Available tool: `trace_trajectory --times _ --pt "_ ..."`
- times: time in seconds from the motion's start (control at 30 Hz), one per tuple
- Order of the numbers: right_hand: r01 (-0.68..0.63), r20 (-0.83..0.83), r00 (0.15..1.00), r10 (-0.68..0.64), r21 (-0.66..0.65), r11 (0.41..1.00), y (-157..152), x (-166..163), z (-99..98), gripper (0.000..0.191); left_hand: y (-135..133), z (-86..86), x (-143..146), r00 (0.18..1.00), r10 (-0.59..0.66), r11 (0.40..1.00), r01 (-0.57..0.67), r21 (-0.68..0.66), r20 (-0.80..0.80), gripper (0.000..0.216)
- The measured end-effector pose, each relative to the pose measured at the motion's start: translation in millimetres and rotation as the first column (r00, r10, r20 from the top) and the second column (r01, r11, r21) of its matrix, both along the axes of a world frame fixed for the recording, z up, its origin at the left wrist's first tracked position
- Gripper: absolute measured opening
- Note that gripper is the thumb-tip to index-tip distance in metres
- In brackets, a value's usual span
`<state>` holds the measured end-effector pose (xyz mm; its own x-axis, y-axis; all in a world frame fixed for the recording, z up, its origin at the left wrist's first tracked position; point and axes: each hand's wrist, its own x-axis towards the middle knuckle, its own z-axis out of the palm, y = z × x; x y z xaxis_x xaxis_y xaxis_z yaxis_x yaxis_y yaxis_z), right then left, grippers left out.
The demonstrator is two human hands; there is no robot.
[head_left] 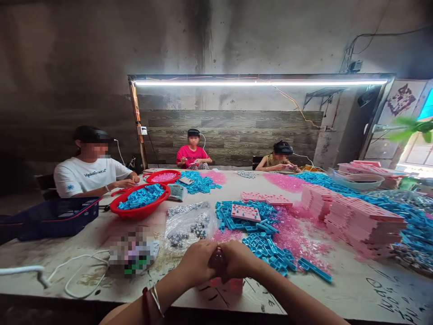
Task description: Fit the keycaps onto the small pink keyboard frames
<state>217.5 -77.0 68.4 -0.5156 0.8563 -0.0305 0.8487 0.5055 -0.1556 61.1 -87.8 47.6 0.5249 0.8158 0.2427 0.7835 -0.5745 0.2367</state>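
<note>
My left hand [199,261] and my right hand [239,258] meet in front of me at the table's near edge. Both are closed around a dark reddish, rounded, shiny thing [218,258]; its lower part is hidden by my fingers. Just below them sits a pink block or stack of pink plates [226,286], partly covered by my hands. Beyond lies a pile of blue plastic trough-shaped pieces [269,253], with a pink plate with small blue bits [246,212] on top. A clear plastic bag of small metallic-looking parts [189,225] is past my left hand.
Stacked pink plates [365,221] stand at right, near loose blue pieces [417,230] and scattered pink clear pieces [297,232]. At left are a red basket of blue pieces [144,215], a dark blue basket [61,221] and a white cable [72,271]. Several people sit around the table.
</note>
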Motion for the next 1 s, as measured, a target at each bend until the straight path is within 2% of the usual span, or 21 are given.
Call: trace_trajectory --times 0.17,0.43,0.77,1.0 --pt "0.019 0.013 1.0 -0.019 -0.012 1.0 0.0 -1.4 3.7 0.044 1.8 2.0 -0.1 1.0 0.005 1.0 -0.005 0.001 -0.008 0.024" --pt "0.047 0.014 0.999 -0.048 0.085 0.995 1.0 -0.6 -8.2 0.046 2.2 4.1 -0.1 1.0 0.005 1.0 -0.005 -0.014 -0.008 0.023" --pt "0.044 -0.023 0.999 -0.042 0.079 0.996 -1.7 -3.3 -3.5 0.046 6.7 6.3 -3.2 1.0 0.006 0.999 -0.005 -0.053 0.025 0.023" --pt "0.063 -0.05 0.997 -0.058 0.094 0.994 1.0 -2.8 -10.4 0.044 4.2 5.2 -3.6 0.999 0.044 0.999 -0.044 -0.007 -0.005 0.022"
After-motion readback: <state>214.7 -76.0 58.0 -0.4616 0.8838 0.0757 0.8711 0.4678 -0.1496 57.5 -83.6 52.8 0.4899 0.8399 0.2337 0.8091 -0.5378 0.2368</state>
